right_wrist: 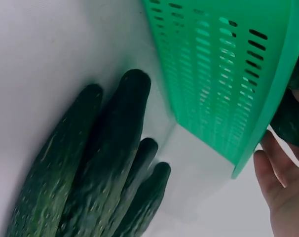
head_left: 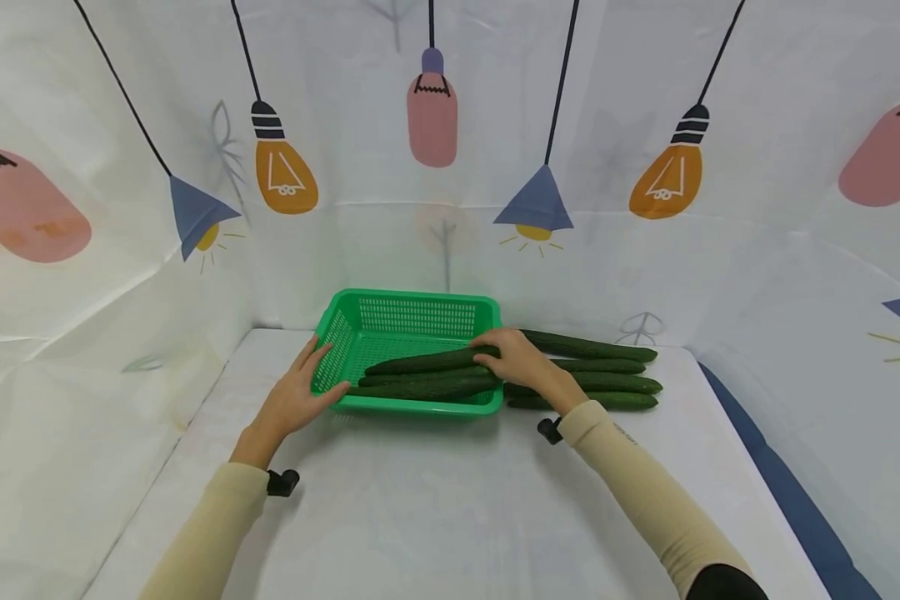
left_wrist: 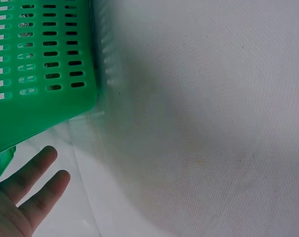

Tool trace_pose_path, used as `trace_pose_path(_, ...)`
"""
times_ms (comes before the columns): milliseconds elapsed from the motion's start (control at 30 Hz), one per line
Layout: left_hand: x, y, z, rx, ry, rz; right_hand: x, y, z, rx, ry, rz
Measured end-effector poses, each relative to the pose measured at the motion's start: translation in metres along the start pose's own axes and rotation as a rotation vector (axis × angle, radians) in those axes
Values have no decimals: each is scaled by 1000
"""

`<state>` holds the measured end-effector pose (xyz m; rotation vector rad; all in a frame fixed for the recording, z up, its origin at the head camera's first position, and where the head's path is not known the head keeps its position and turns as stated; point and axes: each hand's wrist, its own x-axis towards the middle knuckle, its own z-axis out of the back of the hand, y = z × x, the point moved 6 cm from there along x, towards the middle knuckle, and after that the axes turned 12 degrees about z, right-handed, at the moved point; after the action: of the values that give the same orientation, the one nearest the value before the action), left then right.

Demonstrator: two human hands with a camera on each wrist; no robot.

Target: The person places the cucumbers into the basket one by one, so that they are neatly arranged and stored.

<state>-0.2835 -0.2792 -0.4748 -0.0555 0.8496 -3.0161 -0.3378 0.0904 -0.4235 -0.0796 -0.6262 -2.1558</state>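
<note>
A green plastic basket (head_left: 420, 407) stands on the table with three dark green cucumbers (head_left: 427, 388) along its front half. My right hand (head_left: 521, 362) reaches over the basket's right rim and grips the right end of the rearmost cucumber (head_left: 420, 363); in the right wrist view its fingers are at a dark cucumber end (right_wrist: 288, 121). At the basket's left side is my left hand (head_left: 296, 400), fingers spread along the rim and thumb near the front left corner. Two straight fingers (left_wrist: 43, 195) show beside the basket wall in the left wrist view.
Several more cucumbers (head_left: 618, 382) lie side by side on the white table (head_left: 435, 508), right of the basket. Behind stands a white backdrop (head_left: 360, 250) printed with lamps. Blue fabric (head_left: 780, 483) lies beyond the table's right edge.
</note>
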Motion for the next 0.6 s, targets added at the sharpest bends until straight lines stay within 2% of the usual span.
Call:
trace_pose_path(200, -1, 1, 0, 5, -1, 1, -21, 0, 8, -30, -40, 6)
trace_pose_path(600, -2, 0, 0, 2, -11, -11, -69, -17, 22, 33, -109, -39)
